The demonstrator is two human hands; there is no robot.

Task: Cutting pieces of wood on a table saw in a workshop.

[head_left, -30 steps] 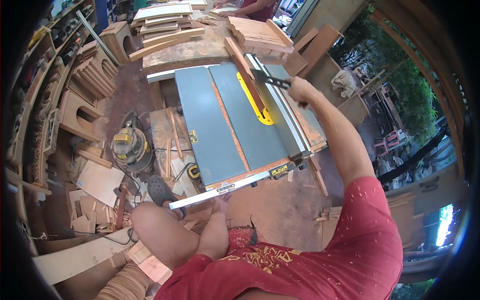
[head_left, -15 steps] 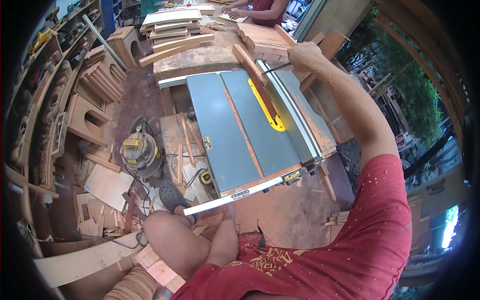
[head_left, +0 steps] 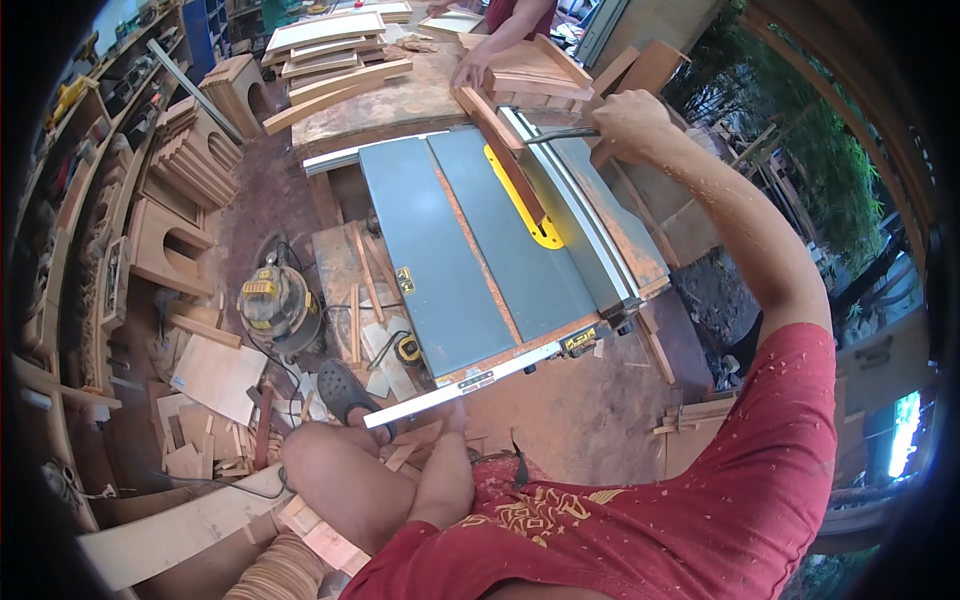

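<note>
My right hand (head_left: 632, 122) is closed around the end of a thin dark rod (head_left: 565, 133), my arm stretched out over the right side of the table saw (head_left: 420, 240). The rod reaches left across the saw's fence (head_left: 572, 210), its tip at a long wooden strip (head_left: 490, 115). That strip lies along the fence over the yellow throat plate (head_left: 545, 235), its far end past the saw's back edge. There a co-worker's hand (head_left: 470, 68) is at the strip's far end. I cannot see my left hand.
Behind the saw stands a wooden workbench (head_left: 355, 120) with stacked framed panels (head_left: 325, 35). A dusty shop vacuum (head_left: 278, 305) is left of the saw, near wood offcuts (head_left: 220, 375). Arched wooden pieces (head_left: 175, 245) line the left-hand shelves. A yellow tape measure (head_left: 407, 348) lies near my foot.
The co-worker's hand has come over to the strip's far end. My right hand still grips the rod, slightly right and lower in view. The view has shifted a little.
</note>
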